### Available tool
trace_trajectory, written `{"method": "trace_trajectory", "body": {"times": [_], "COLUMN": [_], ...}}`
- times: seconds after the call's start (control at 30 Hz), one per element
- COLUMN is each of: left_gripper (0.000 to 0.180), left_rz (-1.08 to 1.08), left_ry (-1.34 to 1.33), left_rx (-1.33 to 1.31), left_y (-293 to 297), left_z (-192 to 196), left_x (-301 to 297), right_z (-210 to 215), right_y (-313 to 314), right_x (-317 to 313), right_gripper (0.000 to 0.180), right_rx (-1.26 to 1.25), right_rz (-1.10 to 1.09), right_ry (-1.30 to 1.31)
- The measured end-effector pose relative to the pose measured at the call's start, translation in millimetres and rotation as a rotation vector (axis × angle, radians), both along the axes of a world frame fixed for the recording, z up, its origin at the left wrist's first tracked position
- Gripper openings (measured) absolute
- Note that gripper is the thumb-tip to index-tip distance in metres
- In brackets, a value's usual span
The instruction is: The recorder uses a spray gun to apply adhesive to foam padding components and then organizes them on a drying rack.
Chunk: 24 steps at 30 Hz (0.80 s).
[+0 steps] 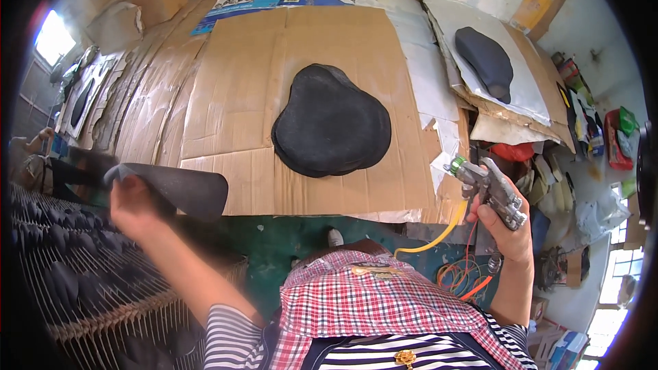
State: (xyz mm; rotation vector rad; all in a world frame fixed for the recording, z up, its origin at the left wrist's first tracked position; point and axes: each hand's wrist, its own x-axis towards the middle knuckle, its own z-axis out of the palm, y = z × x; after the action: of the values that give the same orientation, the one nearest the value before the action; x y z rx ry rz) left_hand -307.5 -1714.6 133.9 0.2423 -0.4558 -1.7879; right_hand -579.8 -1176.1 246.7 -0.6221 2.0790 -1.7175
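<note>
Dark flat piece (192,190), head view: pinched at its left end by left hand (135,209), fingers closed, near the front-left of the cardboard-covered surface (233,96). Right hand (507,233) has fingers wrapped around metal spray gun (488,188), near right corner. Stacked black pieces (332,120) lie mid-surface.

The blue-and-white cardboard (267,4) at the back bears printing (236,8) too small to read.
</note>
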Motion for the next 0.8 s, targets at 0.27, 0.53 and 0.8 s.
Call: {"method": "trace_trajectory", "body": {"times": [0.27,0.53,0.8], "left_gripper": [0.02,0.014,0.023], "left_rz": [-0.167,-0.134,-0.247], "left_ry": [0.038,-0.018,-0.003], "left_rx": [-0.106,0.015,-0.089], "left_y": [-7,14,8], "left_z": [-3,13,-1], "left_x": [-3,-14,9], "right_z": [10,8,12], "right_y": [43,13,34], "right_x": [17,7,-1], "right_gripper": [0.057,0.061,0.058], "right_rx": [0.135,-0.086,0.101], "right_rz": [-0.026,0.152,0.206], "right_ry": [-0.094,-0.115,-0.118]}}
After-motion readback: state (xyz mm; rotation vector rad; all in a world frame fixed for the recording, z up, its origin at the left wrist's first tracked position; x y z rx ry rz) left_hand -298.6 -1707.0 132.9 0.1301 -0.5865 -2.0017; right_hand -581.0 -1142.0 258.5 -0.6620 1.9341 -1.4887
